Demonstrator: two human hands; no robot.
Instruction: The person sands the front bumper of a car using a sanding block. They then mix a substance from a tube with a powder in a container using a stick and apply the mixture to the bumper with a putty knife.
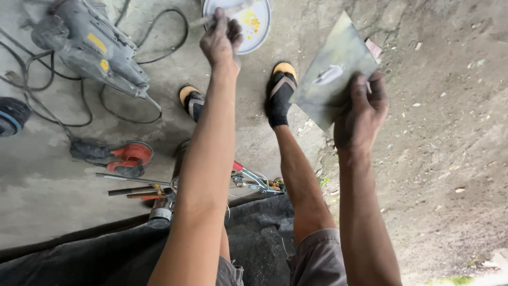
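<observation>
Head view: the right hand [364, 108] grips the lower corner of a flat grey-green board [332, 74], fingers curled over its edge and thumb lying across the face, so the board stands tilted up and away from the wrist; a pale smear of putty [328, 75] sits near the board's middle, just above the thumb. The left hand [221, 39] is stretched out further forward on a straight arm, closed around a thin tool [203, 20] whose pale end pokes out to the left of the knuckles; its kind cannot be told. Just beyond that hand lies a round white plate [258, 29] with yellow specks. Below and between the two hands stand the person's feet in yellow-soled sandals [283, 85]. Well left of the left arm lie a grey power tool [90, 47] with black cable, and a red tool [129, 158] on the concrete floor [47, 201].
</observation>
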